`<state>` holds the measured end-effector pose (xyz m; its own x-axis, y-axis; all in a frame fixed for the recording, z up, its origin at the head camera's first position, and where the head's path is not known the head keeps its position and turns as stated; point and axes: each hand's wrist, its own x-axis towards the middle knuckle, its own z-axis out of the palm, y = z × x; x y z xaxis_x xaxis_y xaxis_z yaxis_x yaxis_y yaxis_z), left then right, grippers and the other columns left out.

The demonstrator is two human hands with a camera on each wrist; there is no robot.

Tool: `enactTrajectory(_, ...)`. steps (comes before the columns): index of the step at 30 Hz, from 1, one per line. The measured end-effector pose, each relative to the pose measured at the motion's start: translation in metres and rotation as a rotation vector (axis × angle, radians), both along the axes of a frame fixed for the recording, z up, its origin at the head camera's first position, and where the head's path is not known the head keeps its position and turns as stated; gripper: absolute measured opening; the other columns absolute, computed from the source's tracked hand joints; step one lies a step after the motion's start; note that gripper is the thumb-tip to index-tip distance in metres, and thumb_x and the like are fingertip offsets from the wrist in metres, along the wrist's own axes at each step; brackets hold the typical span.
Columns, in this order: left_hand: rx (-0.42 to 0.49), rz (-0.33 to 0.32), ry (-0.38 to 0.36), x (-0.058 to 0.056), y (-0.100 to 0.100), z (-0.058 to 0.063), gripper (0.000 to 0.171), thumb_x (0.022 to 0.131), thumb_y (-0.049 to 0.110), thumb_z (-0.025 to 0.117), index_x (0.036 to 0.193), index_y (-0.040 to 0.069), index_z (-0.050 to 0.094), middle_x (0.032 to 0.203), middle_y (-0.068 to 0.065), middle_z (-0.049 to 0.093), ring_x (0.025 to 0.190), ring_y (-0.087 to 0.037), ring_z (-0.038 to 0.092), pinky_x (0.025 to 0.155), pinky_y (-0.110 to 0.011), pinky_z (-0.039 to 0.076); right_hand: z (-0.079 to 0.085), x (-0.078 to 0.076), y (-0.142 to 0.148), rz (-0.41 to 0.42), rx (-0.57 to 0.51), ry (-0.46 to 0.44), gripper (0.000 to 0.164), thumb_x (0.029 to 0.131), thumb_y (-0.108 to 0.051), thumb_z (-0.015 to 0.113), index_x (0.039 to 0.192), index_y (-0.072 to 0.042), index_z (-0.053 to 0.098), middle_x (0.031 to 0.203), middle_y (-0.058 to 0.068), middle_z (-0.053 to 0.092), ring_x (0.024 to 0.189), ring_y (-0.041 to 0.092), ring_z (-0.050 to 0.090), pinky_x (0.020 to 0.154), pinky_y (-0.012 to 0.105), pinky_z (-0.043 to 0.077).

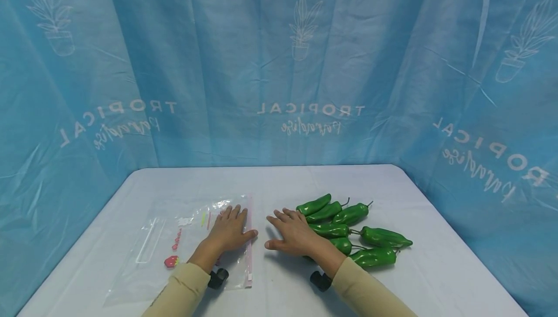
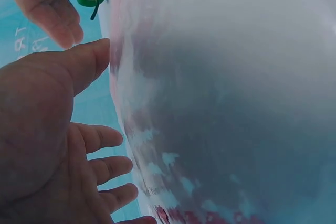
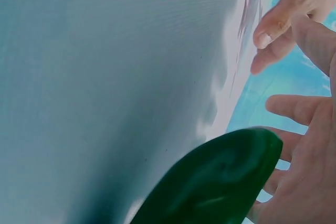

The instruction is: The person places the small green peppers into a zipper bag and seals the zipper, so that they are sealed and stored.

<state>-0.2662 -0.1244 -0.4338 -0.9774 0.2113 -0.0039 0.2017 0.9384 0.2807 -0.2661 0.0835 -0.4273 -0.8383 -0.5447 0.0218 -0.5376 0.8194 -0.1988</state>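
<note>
My left hand [image 1: 230, 230] is palm down with spread fingers over the right part of a clear zip bag [image 1: 148, 278] that lies flat on the white table. Strawberry prints and a pink zip edge mark the bag. In the left wrist view the fingertips of the left hand [image 2: 52, 140] come right up to that edge. The right hand [image 1: 294, 234], fingers also spread, is beside the left end of a group of green peppers [image 1: 377, 257] and partly covers some. In the right wrist view one pepper [image 3: 215, 182] overlaps the right hand [image 3: 310, 156]. Neither hand grips anything.
The white table [image 1: 436, 288] has rounded far corners. Blue printed curtains [image 1: 279, 65] enclose its back and both sides. Dark wrist cameras [image 1: 320, 281] sit under both forearms, near beige sleeves [image 1: 370, 290].
</note>
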Motion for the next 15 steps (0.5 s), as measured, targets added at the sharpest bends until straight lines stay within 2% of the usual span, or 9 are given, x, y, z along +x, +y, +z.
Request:
enactTrajectory(7, 0.013, 0.000, -0.009, -0.0005, -0.0012, -0.0021, 0.075, 0.088, 0.045, 0.059, 0.141, -0.003, 0.037, 0.150, -0.026, 0.029, 0.141, -0.046, 0.021, 0.113, -0.060, 0.019, 0.0006, 0.0005, -0.0006, 0.004, -0.003, -0.011, 0.070, 0.087, -0.059, 0.055, 0.144, -0.021, 0.039, 0.152, 0.006, 0.035, 0.142, 0.030, 0.028, 0.114, 0.055, 0.023)
enactTrajectory(15, 0.081, 0.005, -0.033, -0.0022, -0.0029, -0.0032, 0.070, 0.090, 0.036, 0.058, 0.142, -0.004, 0.034, 0.151, -0.027, 0.026, 0.141, -0.047, 0.019, 0.114, -0.060, 0.018, -0.0004, -0.0004, -0.0012, 0.018, -0.002, -0.011, 0.070, 0.087, -0.058, 0.054, 0.144, -0.021, 0.039, 0.152, 0.007, 0.035, 0.142, 0.031, 0.028, 0.113, 0.055, 0.023)
